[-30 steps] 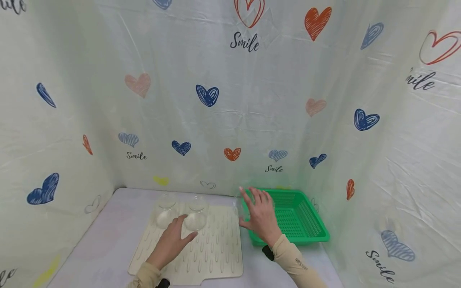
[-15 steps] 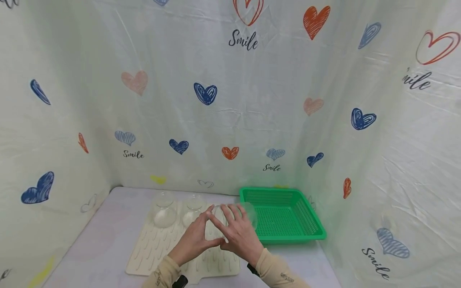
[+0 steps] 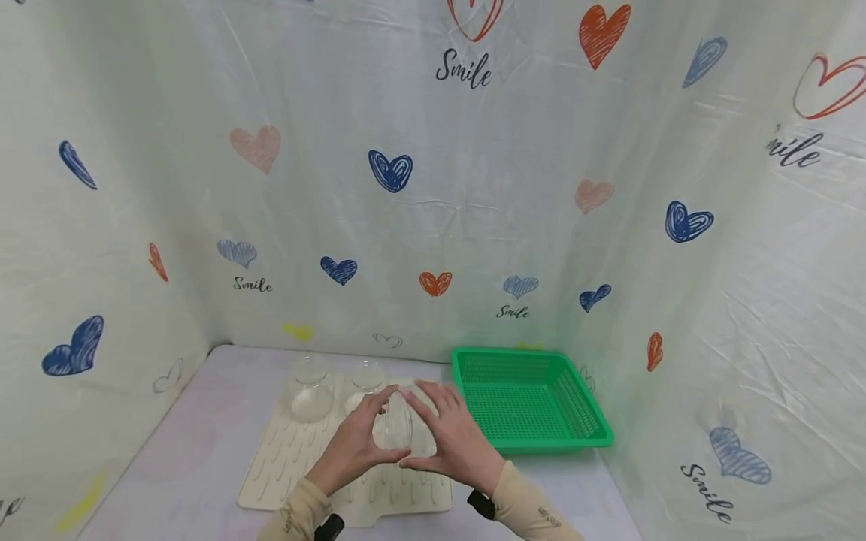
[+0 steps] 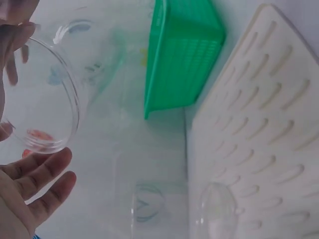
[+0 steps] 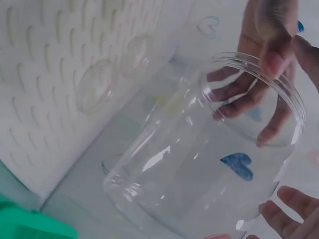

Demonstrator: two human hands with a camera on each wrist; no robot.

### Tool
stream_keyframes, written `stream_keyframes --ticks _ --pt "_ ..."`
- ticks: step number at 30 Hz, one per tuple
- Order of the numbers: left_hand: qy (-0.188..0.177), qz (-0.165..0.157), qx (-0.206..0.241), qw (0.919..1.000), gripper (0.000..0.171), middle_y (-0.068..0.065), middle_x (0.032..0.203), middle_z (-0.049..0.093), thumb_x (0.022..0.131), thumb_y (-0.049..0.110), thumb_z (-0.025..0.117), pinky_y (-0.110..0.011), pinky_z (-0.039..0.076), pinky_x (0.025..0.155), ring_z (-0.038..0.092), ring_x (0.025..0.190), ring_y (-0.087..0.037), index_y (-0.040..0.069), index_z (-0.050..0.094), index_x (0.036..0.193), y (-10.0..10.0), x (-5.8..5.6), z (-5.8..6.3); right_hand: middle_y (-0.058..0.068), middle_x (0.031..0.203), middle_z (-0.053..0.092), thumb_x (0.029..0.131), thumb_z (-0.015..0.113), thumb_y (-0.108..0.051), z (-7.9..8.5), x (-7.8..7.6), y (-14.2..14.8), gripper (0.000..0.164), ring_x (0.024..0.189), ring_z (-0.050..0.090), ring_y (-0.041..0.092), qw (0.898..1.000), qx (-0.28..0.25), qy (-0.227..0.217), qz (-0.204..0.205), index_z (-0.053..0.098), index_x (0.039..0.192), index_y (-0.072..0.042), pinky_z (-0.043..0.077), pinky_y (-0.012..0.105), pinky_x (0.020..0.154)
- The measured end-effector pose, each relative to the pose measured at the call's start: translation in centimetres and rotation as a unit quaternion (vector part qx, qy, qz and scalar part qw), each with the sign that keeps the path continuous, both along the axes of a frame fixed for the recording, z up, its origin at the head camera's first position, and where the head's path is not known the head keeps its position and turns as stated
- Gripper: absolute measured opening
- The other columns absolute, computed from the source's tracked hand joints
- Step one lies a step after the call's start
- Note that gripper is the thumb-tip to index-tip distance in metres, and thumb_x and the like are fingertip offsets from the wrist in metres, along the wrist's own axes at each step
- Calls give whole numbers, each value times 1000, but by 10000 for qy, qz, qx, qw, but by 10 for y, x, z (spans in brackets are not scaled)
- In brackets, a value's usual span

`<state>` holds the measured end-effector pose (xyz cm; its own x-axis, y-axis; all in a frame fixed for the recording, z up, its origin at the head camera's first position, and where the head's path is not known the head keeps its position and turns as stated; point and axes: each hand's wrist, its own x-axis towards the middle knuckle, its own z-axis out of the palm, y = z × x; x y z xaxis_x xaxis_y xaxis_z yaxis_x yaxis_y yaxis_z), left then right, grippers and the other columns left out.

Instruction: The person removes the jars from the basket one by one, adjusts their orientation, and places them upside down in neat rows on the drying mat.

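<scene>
A clear jar [image 3: 398, 427] is held in the air between both hands, above the cream drying mat [image 3: 284, 458] with its raised ridges. My left hand [image 3: 353, 445] grips the jar's open rim, its thumb on the near side and fingers seen through the clear wall in the right wrist view. My right hand [image 3: 463, 443] holds the jar's body from the right; in the right wrist view only its thumb and fingertips show beside the jar [image 5: 184, 164]. Two similar clear jars, one left [image 3: 312, 402] and one right [image 3: 367, 376], stand on the mat's far part, the right one partly hidden by my left hand.
A green plastic basket [image 3: 537, 449] with perforated walls sits right of the mat. The pale tabletop [image 3: 189, 451] is bordered at the back and sides by a white curtain [image 3: 460, 240] printed with hearts and words.
My right hand has brought the jar leftward from beside the basket to over the mat. My left hand has left the standing jars and come to the jar's rim.
</scene>
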<state>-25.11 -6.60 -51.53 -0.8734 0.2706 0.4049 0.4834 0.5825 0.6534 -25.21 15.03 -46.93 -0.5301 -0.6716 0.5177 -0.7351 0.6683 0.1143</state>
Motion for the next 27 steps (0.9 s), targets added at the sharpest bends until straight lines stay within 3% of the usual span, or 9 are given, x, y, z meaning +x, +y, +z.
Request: stream_keyframes --ticks 3,5,9,14,16,17,19,21,27 --pt "134 154 140 9997 100 4 132 52 66 55 83 -40 54 81 58 112 -19 31 33 149 -5 -2 2 12 154 31 80 69 -60 4 -5 9 101 139 35 31 9846 -1351 -1105 -140 19 155 -16 38 58 105" --pt "171 238 278 9992 101 4 130 53 65 51 86 -40 54 81 58 112 -20 31 34 149 -7 -2 3 12 155 29 86 68 -50 4 -9 14 92 141 33 33 9486 -2384 -2069 -235 16 155 -19 37 59 105" --pt "83 357 402 9985 102 8 128 53 63 49 87 -41 53 83 56 112 -17 31 35 149 -10 0 5 15 157 25 97 57 -36 -2 -19 20 74 142 30 39 8292 -3967 -3911 -451 11 155 -26 32 61 109" --pt "-117 343 419 9985 103 13 131 50 63 57 84 -40 53 85 55 113 -14 37 31 149 -9 4 4 24 158 13 101 40 -51 -17 -25 25 73 142 27 45 6792 -4616 -5703 -207 3 156 -20 35 60 108" --pt "-189 316 455 9983 102 13 134 49 63 58 83 -40 53 84 56 113 -13 40 30 149 -9 6 3 26 158 11 100 35 -56 -21 -25 26 77 141 29 45 6331 -4652 -6187 19 -2 156 -18 38 57 107" --pt "-223 309 461 9982 102 13 135 49 63 59 83 -40 53 84 56 113 -13 41 29 148 -9 6 3 27 158 12 100 33 -58 -23 -25 26 78 140 31 44 6186 -4646 -6335 109 -5 155 -17 41 54 106" --pt "-277 313 463 9981 102 12 136 48 64 58 83 -40 53 83 56 112 -13 41 29 149 -9 7 1 28 157 15 100 33 -59 -26 -25 25 80 138 37 42 6006 -4654 -6498 214 -6 155 -16 44 51 104" --pt "-344 297 480 9978 102 10 137 48 65 54 84 -41 53 84 56 113 -14 40 29 149 -9 7 -1 29 156 18 99 34 -58 -27 -25 25 81 136 41 40 5977 -4672 -6512 220 -6 155 -14 47 48 102" --pt "-738 226 503 9957 104 2 146 43 69 55 81 -49 52 87 53 122 -22 42 20 152 -12 8 -7 28 154 21 101 40 -49 -29 -29 22 77 133 43 41 6230 -4715 -6241 93 0 155 -12 49 45 98"
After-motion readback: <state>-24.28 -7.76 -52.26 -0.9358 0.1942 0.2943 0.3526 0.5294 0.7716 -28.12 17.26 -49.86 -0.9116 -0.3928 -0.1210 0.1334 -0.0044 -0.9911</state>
